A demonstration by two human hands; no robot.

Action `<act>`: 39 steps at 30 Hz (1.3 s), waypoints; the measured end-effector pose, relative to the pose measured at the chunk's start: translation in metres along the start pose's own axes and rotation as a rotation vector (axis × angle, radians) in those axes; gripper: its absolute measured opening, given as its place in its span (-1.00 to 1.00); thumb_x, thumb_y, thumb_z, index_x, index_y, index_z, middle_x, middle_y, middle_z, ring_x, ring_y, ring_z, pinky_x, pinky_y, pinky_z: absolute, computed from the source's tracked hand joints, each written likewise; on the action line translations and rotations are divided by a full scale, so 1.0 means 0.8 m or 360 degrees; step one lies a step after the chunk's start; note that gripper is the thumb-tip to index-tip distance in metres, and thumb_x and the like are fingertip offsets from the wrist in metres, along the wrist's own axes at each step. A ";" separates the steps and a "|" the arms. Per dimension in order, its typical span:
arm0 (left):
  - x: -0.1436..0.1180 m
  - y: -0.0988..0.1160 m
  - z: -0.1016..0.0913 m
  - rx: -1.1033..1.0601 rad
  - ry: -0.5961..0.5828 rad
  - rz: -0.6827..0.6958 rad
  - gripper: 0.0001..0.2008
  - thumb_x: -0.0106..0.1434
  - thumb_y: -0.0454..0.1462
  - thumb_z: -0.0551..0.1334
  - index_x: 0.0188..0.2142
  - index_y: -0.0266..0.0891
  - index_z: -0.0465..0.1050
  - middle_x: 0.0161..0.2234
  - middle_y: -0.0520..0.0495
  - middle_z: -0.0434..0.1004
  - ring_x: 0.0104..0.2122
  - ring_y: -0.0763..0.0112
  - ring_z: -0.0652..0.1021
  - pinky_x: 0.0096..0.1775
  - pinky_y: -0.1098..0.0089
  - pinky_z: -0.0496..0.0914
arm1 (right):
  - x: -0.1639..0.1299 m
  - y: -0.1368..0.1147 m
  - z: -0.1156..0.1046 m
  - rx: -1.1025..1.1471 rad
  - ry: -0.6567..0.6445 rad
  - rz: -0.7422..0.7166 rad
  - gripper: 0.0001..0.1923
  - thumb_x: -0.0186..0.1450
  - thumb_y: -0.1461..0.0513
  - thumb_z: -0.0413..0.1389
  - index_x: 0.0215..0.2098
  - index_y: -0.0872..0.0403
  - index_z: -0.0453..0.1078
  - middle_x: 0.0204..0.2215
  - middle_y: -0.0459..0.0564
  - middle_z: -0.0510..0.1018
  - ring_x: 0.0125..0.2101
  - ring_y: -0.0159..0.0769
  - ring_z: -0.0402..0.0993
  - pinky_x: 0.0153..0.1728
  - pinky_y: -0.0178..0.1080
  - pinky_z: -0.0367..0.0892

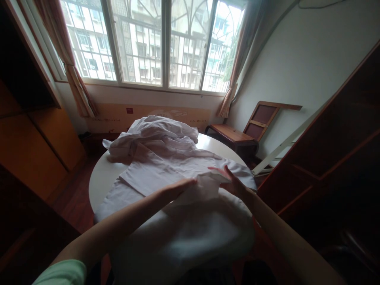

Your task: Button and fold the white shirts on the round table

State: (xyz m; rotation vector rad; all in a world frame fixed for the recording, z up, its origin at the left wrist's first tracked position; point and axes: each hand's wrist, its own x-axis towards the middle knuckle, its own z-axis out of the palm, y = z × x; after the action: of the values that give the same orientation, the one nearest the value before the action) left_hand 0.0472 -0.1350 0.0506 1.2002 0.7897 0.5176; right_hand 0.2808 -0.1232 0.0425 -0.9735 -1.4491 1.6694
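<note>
A white garment (166,162), which looks like a shirt, is spread over a round white table (97,178). Its near part is lifted and hangs blurred over the front edge. My left hand (185,185) grips the raised fabric, its fingertips partly hidden by the cloth. Just to the right, my right hand (233,183) has a fold of the same fabric between its thumb and fingers, with some fingers stretched out. Behind the spread part lies a crumpled heap of white cloth (162,126).
A wooden bench (233,133) and a leaning wooden frame (261,118) stand behind the table to the right. Dark wooden furniture (323,158) rises close on the right, and an orange-brown cabinet (29,158) stands left. Curtains (75,87) flank the barred window.
</note>
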 end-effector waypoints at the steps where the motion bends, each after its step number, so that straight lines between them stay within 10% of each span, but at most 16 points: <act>1: -0.001 -0.001 -0.005 -0.0175 0.0002 -0.0009 -0.70 0.14 -0.14 0.10 -0.35 -0.35 0.45 -0.50 -0.07 0.47 -0.54 0.44 0.42 -0.43 0.42 0.31 | -0.001 0.000 -0.001 0.0056 -0.0022 0.0023 -0.25 0.18 -0.23 -0.32 0.01 0.10 0.25 -0.15 0.17 0.49 -0.17 -0.10 0.44 -0.13 -0.02 0.29; 6: -0.006 -0.002 -0.011 -0.0399 0.0172 -0.0118 -0.68 0.14 -0.11 0.11 -0.36 -0.33 0.46 -0.55 -0.03 0.47 -0.57 0.45 0.43 -0.44 0.41 0.33 | 0.007 0.019 -0.006 0.0071 0.0162 -0.0011 -0.46 0.17 -0.12 -0.04 -0.07 0.07 0.28 -0.21 0.10 0.51 -0.23 -0.19 0.46 -0.21 -0.15 0.37; 10: -0.002 0.005 -0.009 -0.0464 -0.0042 -0.0090 -0.56 0.14 -0.02 0.10 -0.30 -0.39 0.47 -0.46 -0.09 0.53 -0.42 0.35 0.50 -0.32 0.37 0.37 | 0.010 0.030 -0.003 0.0081 0.0348 -0.0037 -0.63 0.07 0.19 0.20 -0.15 0.02 0.31 -0.27 -0.03 0.53 -0.34 -0.32 0.48 -0.30 -0.29 0.40; 16: 0.003 -0.004 -0.018 0.0033 -0.0048 -0.0187 -0.66 -0.17 -0.35 0.35 -0.31 -0.34 0.47 -0.50 -0.04 0.53 -0.53 0.39 0.49 -0.47 0.44 0.35 | 0.008 0.028 0.000 0.0264 0.0438 -0.0060 -0.63 0.02 0.32 0.22 -0.20 0.04 0.30 -0.34 -0.09 0.52 -0.39 -0.40 0.46 -0.34 -0.36 0.41; 30: -0.021 -0.012 -0.012 -0.0344 0.0051 0.0236 -0.67 0.20 -0.16 0.08 -0.20 -0.35 0.45 -0.41 0.01 0.53 -0.36 0.43 0.49 -0.26 0.44 0.36 | 0.005 0.027 -0.002 0.0338 0.0462 -0.0119 -0.74 0.03 0.30 0.20 -0.31 0.01 0.31 -0.44 -0.15 0.48 -0.44 -0.43 0.43 -0.36 -0.39 0.40; 39: -0.030 -0.029 0.004 0.0321 -0.0182 0.0196 -0.66 0.15 -0.05 0.12 -0.37 -0.28 0.49 -0.41 -0.04 0.52 -0.40 0.37 0.47 -0.30 0.38 0.35 | 0.009 0.033 -0.008 0.0258 0.0547 -0.0120 -0.67 0.19 0.01 -0.01 -0.30 0.07 0.38 -0.49 -0.02 0.52 -0.46 -0.31 0.46 -0.39 -0.26 0.38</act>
State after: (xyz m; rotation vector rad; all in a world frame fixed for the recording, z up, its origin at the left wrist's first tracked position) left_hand 0.0334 -0.1618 0.0351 1.4592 0.6846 0.4734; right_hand 0.2820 -0.1171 0.0147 -1.0413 -1.0931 1.4557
